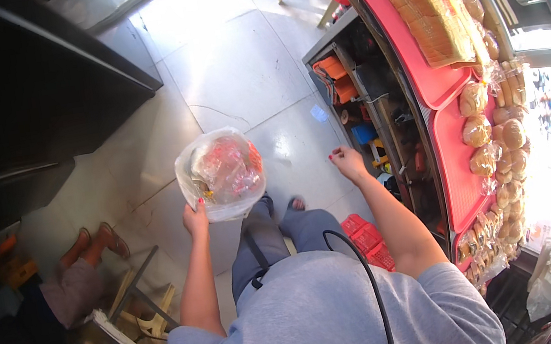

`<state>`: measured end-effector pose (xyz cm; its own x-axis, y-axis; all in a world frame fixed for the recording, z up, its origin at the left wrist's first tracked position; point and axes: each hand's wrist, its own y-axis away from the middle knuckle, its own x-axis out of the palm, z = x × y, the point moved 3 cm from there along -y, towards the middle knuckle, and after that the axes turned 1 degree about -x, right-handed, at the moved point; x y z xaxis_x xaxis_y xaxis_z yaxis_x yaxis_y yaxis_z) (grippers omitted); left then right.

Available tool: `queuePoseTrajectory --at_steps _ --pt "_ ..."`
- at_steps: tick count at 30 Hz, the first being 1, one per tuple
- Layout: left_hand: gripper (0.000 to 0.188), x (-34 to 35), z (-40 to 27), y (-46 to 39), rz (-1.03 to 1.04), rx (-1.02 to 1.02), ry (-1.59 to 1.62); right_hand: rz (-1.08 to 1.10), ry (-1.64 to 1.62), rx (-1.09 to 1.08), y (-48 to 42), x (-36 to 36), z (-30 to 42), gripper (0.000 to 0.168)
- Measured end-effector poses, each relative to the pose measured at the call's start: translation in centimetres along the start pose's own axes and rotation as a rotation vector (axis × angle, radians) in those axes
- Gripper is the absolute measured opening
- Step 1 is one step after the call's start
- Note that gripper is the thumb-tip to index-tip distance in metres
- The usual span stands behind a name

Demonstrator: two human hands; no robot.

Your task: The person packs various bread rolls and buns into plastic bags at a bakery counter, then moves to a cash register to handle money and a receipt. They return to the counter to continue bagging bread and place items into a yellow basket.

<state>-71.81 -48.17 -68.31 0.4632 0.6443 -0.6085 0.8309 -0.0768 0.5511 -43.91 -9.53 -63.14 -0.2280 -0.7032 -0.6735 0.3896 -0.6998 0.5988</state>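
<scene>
My left hand (pixel 195 218) grips the near-left rim of a whitish, translucent plastic bag or lined bin (pixel 228 212), held above the floor in front of my legs. Crumpled clear and red plastic wrapping (pixel 226 163) fills it, with a small yellow piece near the bottom left. Whether a rigid bin sits under the plastic cannot be made out. Out to the right, my right hand (pixel 350 163) hangs in the air, its fingers loosely curled. It is nearest to the open shelf cabinet (pixel 399 121) and apart from it. I see nothing in that hand, though its palm is hidden.
Red trays (pixel 459 166) on the cabinet carry a large sliced loaf (pixel 421 6) and bagged buns (pixel 476 130). Red plastic baskets (pixel 365 238) stand by my right leg. At left are a dark cabinet (pixel 36 74), another person's legs (pixel 92 252) and a yellowish stool (pixel 155 313).
</scene>
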Motion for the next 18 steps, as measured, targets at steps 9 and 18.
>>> queuePoseTrajectory --at_steps 9,18 --pt "0.027 9.2 1.5 -4.3 -0.041 -0.190 0.185 0.007 0.192 0.204 -15.9 2.7 -7.9 0.047" --pt "0.027 17.7 4.1 -3.3 -0.002 -0.435 0.374 0.087 0.200 0.122 -31.9 12.5 -14.7 0.076"
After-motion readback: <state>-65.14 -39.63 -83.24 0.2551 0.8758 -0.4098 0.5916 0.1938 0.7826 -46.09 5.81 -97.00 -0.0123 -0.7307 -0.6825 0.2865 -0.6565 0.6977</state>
